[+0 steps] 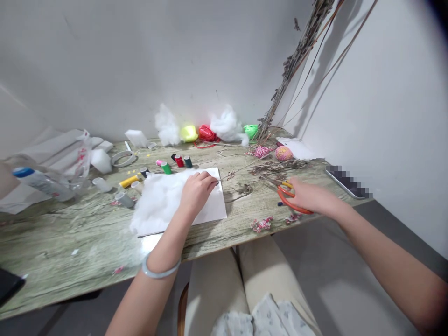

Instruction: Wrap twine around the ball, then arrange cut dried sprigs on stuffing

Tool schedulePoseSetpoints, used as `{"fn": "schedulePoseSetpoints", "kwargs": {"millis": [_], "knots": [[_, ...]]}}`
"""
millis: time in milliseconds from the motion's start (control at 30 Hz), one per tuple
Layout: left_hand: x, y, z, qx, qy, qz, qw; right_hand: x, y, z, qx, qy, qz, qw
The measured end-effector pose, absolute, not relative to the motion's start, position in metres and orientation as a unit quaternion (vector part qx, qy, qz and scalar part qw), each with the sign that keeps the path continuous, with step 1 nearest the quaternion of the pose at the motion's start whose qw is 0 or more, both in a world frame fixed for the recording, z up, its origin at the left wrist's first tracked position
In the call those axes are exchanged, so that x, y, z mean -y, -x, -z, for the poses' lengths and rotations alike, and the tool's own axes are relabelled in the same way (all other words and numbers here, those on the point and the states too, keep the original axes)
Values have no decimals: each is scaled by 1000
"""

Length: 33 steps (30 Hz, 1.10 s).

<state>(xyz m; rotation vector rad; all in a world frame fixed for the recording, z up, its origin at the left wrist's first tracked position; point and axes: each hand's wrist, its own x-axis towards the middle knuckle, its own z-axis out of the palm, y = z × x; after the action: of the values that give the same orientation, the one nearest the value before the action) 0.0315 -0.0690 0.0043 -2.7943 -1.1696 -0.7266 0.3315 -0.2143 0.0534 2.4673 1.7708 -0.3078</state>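
Note:
My left hand (199, 189) is closed above a white sheet (213, 205), its fingertips pinched on a thin dried stem (241, 169) that runs off to the right. A small dark bit shows at those fingertips. White fluffy stuffing (157, 198) covers the left part of the sheet. On the right, my right hand (306, 195) is wrapped round orange-and-yellow-handled scissors (287, 200). Their blades point left toward dried plant bits (268, 169) on the table. Just below the handles lies a small dark blue piece (280, 204).
Several thread spools (166, 168) stand behind and left of the sheet. A blue-capped bottle (44, 183) and plastic bags (59, 149) are at left. Yarn balls (209, 134) line the wall. Tall dried stalks (289, 70) lean in the corner; a phone (345, 182) lies at the right edge.

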Motion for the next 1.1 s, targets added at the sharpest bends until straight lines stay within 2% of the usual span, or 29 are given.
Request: {"fn": "schedulePoseSetpoints", "kwargs": {"millis": [133, 200, 367, 467, 700, 967, 1100], "knots": [[71, -32, -4, 372, 893, 253, 10, 227, -319, -60, -613, -737, 285, 5], [71, -33, -4, 368, 892, 261, 10, 232, -310, -61, -607, -732, 310, -4], [73, -35, -4, 371, 893, 252, 21, 237, -301, -39, -627, -768, 117, -62], [75, -37, -3, 374, 893, 246, 42, 237, -305, -26, -642, -762, 59, -66], [78, -52, 8, 367, 896, 243, 62, 238, -315, -21, -623, -773, 99, -68], [71, -40, -4, 365, 903, 222, -52, 246, -324, -14, -585, -799, 121, -62], [62, -14, -15, 429, 873, 215, -88, 251, -323, -15, -576, -805, 126, -63]]}}
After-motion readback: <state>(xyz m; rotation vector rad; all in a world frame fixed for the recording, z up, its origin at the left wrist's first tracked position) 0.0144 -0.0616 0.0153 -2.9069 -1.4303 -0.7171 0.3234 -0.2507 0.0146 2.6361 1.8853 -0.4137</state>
